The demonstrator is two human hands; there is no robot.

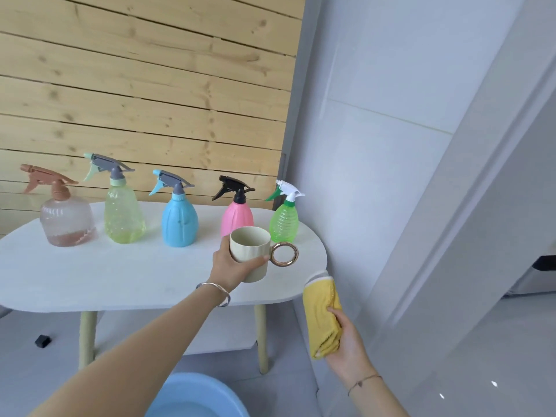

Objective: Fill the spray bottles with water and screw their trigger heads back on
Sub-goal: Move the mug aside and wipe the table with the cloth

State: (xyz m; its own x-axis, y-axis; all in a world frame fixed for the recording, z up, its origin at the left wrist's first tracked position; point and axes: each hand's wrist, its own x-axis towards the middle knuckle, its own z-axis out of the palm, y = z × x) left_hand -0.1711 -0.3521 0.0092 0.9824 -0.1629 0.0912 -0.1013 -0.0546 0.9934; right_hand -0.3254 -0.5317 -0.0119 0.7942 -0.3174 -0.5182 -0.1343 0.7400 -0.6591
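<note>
White and oval, the desk [120, 278] carries five spray bottles in one row along its far edge, in front of a wall [150, 85] of pale wooden planks. From the left end we count the clear bottle [67, 221] with a brown head [45, 176], the yellow bottle [123, 215] with a grey and mint head [109, 165], the blue bottle [179, 222] with a grey and blue head [174, 180], the pink bottle [237, 216] with a black head [234, 186], and the green bottle [284, 219] with a white head [288, 189] at the right end. All stand upright and apart from each other, and every head sits on its neck. Something brownish shows at the bottom of the clear bottle; how full the others are we cannot tell.

The left hand [231, 263] reaches over the right part of the desk and holds a cream mug [251, 254]. Fingers and thumb are wrapped around its body, and its gold ring handle points to the right edge. The mug covers the foot of the pink bottle; whether it touches the desk we cannot tell. The right hand [346, 338] is beyond the near right corner of the desk and grips a folded yellow cloth [320, 314], whose upper end reaches up to that corner. Below the near edge, on the floor [30, 371], we see part of a blue basin [195, 386].
</note>
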